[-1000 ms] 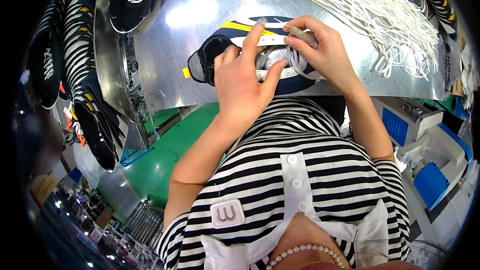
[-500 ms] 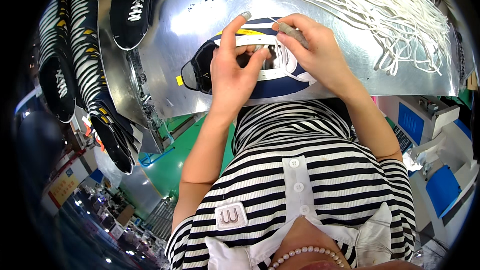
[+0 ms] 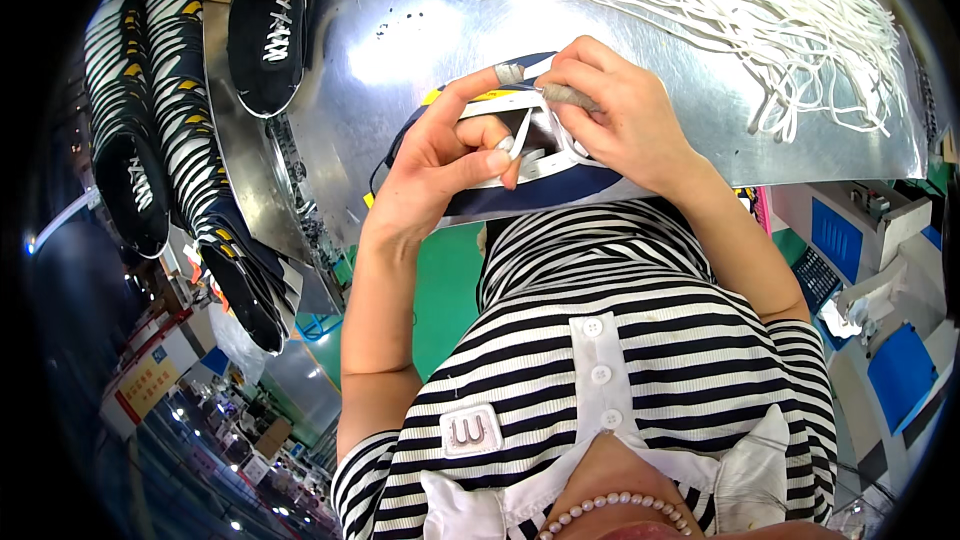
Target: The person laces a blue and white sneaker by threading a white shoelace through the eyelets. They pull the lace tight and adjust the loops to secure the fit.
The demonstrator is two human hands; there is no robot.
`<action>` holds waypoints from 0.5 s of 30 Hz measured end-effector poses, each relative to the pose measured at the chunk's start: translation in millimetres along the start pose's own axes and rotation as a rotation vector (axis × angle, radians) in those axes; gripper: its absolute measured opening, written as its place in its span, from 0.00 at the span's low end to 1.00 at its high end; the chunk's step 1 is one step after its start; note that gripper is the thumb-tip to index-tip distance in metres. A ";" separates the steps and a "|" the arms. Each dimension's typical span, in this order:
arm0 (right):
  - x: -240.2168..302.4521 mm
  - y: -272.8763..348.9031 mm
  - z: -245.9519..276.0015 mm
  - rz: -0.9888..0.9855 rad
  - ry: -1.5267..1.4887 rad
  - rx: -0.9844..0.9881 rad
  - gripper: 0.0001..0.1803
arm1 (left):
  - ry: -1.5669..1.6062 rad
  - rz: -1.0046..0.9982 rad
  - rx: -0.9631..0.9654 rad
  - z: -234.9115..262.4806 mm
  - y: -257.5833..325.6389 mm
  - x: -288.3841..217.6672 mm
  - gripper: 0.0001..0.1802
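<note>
A navy shoe upper (image 3: pixel 540 190) with white eyelet strips and yellow trim lies on the metal table in front of me. My left hand (image 3: pixel 440 155) reaches over its opening, closed, with thumb and finger pinching a white shoelace (image 3: pixel 524 132). That lace runs up from the pinch toward the far eyelet strip. My right hand (image 3: pixel 622 118) is closed at the far strip, its fingertips on a bit of white lace; the exact grip is partly hidden. Greyish tape wraps a finger on each hand.
A heap of loose white laces (image 3: pixel 720 15) spreads over the back right of the metal table (image 3: pixel 400 45). At the left stands a laced dark shoe upper (image 3: pixel 270 50), beside long nested stacks of striped uppers (image 3: pixel 185 90). A keyboard (image 3: pixel 815 278) sits beyond the right edge.
My left hand has moved left and now pinches the lace over the shoe opening. My right hand has shifted slightly down to the far eyelet strip. The shoe upper has tilted.
</note>
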State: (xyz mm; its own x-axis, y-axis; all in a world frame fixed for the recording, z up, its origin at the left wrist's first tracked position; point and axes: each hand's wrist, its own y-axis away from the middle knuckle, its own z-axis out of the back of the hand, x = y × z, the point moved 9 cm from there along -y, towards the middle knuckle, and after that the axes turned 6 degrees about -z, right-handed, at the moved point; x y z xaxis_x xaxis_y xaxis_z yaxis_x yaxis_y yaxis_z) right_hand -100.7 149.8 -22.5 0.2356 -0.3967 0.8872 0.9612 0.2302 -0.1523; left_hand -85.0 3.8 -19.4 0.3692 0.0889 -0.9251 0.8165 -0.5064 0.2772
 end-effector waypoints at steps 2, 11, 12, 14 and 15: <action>-0.8 -0.6 1.5 -0.004 -0.030 -0.062 0.07 | 0.088 0.000 0.062 -3.0 2.9 -2.2 0.40; -9.9 -2.0 10.5 -0.056 -0.108 -0.209 0.08 | -0.187 -0.082 0.092 -30.3 47.9 -40.8 0.24; -9.2 -3.1 9.7 -0.047 -0.130 -0.213 0.09 | -0.205 -0.176 0.181 -41.0 58.0 -46.2 0.25; -19.2 -5.1 10.3 -0.097 -0.271 -0.176 0.10 | -0.475 -0.295 0.114 -49.2 71.9 -52.3 0.26; -21.0 -5.8 12.4 -0.122 -0.338 -0.158 0.10 | -0.858 -0.329 -0.073 -39.0 73.2 -57.0 0.22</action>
State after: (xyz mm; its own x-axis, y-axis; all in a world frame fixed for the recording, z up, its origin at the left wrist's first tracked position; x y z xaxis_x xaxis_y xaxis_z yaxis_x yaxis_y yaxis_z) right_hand -113.1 167.7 -34.9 0.0828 -0.0911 0.9924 0.9957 0.0495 -0.0785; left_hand -29.0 -4.9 63.7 -0.3185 -0.4621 -0.8276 0.8589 -0.5101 -0.0456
